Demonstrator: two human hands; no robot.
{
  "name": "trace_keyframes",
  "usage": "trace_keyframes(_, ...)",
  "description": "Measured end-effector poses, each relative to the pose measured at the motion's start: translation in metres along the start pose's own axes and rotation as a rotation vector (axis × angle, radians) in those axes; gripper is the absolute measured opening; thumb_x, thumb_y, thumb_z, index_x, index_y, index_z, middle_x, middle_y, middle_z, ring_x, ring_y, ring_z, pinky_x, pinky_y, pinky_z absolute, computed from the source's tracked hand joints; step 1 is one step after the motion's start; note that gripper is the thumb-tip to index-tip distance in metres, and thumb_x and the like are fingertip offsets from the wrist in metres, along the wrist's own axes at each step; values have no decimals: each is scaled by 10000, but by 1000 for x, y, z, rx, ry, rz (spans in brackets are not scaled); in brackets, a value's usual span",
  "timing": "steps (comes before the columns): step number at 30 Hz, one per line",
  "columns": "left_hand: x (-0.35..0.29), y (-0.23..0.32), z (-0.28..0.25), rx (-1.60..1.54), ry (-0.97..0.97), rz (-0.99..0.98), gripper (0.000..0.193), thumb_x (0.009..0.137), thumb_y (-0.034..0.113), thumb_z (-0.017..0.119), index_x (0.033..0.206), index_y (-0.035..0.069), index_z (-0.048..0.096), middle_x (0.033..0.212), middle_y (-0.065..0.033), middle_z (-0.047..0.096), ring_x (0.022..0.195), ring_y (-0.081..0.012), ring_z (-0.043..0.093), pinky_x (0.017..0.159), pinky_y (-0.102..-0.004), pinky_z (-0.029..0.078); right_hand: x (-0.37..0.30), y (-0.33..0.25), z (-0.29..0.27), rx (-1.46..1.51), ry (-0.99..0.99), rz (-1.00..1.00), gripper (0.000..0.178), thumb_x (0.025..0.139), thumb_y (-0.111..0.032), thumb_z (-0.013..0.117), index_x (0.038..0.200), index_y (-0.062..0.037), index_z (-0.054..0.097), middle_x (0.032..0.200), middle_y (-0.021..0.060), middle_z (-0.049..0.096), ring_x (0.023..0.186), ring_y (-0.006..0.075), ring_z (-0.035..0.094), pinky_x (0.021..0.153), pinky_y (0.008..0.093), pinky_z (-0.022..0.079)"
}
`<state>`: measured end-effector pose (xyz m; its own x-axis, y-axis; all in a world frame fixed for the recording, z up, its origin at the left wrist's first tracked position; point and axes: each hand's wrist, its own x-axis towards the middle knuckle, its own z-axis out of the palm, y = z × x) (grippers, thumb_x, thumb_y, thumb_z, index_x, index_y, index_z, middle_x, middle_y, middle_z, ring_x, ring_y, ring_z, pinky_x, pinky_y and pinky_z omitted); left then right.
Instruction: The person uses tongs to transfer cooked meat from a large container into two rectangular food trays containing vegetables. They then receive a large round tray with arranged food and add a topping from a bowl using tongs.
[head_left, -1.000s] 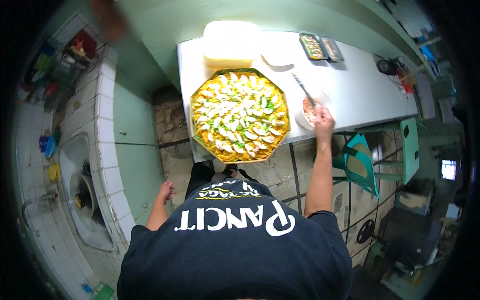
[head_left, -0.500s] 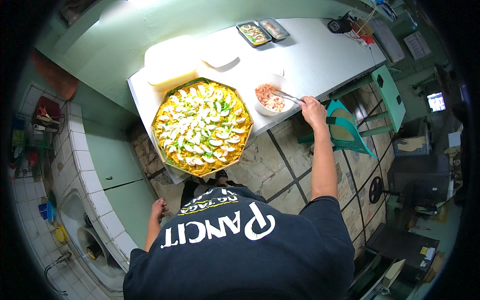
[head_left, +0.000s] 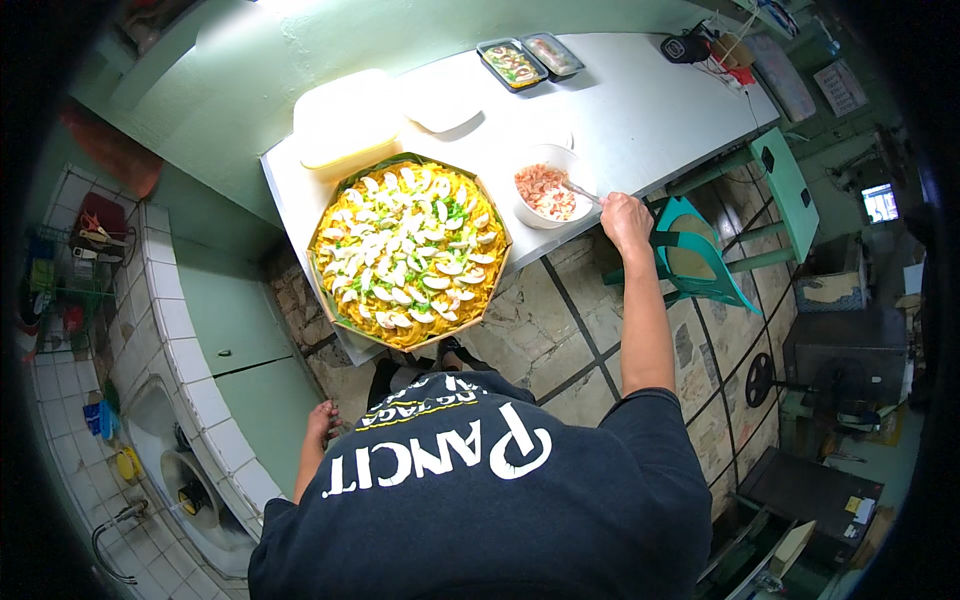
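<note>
Gripped in my right hand are metal tongs, which reach into a white bowl. Pink and whitish chopped food fills part of that bowl. My left hand hangs low beside my body with loosely bent fingers and nothing visible in it. To the left of the bowl, a large eight-sided tray holds yellow noodles topped with sliced boiled eggs and chopped greens.
The white table runs along a green wall. Pale containers stand behind the tray, and two black food boxes sit farther back. A green chair is close to my right arm; a tiled sink lies at left.
The tongs have shifted slightly right within the bowl, toward its near side. My left hand stays low at my side. The whole view has shifted a little.
</note>
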<state>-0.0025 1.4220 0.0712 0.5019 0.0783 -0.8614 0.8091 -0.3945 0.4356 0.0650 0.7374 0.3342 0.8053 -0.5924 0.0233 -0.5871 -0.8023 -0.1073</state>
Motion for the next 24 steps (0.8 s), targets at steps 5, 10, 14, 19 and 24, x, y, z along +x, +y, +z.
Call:
trace_keyframes(5,-3,-7,4,-5,4,-17,362,955,396,485,1276,229,499,1084,-2,581,826,-196,570,686,-403,426,1,-4,3,14,-46,56,306,891,-290,543,914,-27,698,953,220,668,938,393,638,819,479,505)
trace_keyframes(10,7,-16,5,20,-9,56,368,962,403,468,1281,223,499,1089,-14,581,832,-197,575,686,-400,427,1,-6,12,67,-83,123,299,884,-305,544,932,-52,696,959,220,666,945,402,630,830,489,495)
trace_keyframes(14,16,-23,4,27,-12,32,374,962,408,464,1285,223,501,1092,-13,580,838,-191,581,680,-395,434,-8,-2,5,64,-26,70,275,881,-311,541,911,-79,684,930,208,664,914,404,626,796,492,495)
trace_keyframes(19,16,-30,10,-90,22,-70,373,962,384,464,1295,220,502,1081,-10,592,825,-183,586,665,-399,456,-38,-26,-8,389,135,-174,250,891,-290,564,931,-72,679,880,187,657,824,365,634,694,455,479)
trace_keyframes(24,4,-25,20,-116,52,-76,378,961,370,466,1299,206,503,1090,-11,602,827,-183,587,668,-399,466,-79,-116,35,766,-73,-416,208,894,-230,595,982,-63,681,830,132,667,743,247,648,664,344,483)
